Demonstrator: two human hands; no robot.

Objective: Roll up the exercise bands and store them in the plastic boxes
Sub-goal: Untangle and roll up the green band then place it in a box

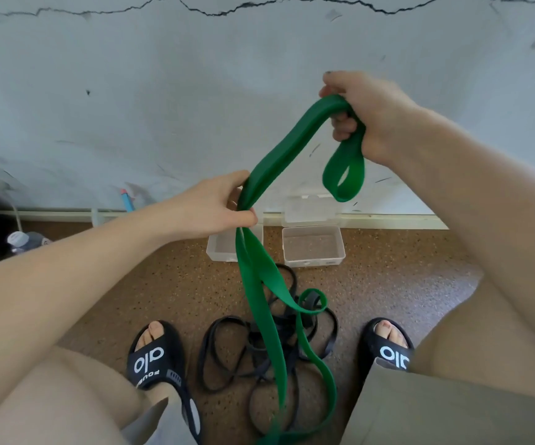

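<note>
A wide green exercise band [261, 274] hangs in the air in front of me. My right hand [368, 114] grips its upper end, and a short loop dangles below that fist. My left hand [218, 203] pinches the doubled band lower down, to the left. The rest of the green band trails to the floor between my feet. A thin black band [227, 354] lies tangled on the floor under it. Two open clear plastic boxes stand by the wall: the left box [219, 248] partly hidden by the band and my left hand, the right box [313, 245] with its lid up.
My feet in black slides [157, 354] sit either side of the black band on the speckled brown floor. A cracked white wall rises just behind the boxes. A plastic bottle [23, 240] and a dark bag lie at the far left.
</note>
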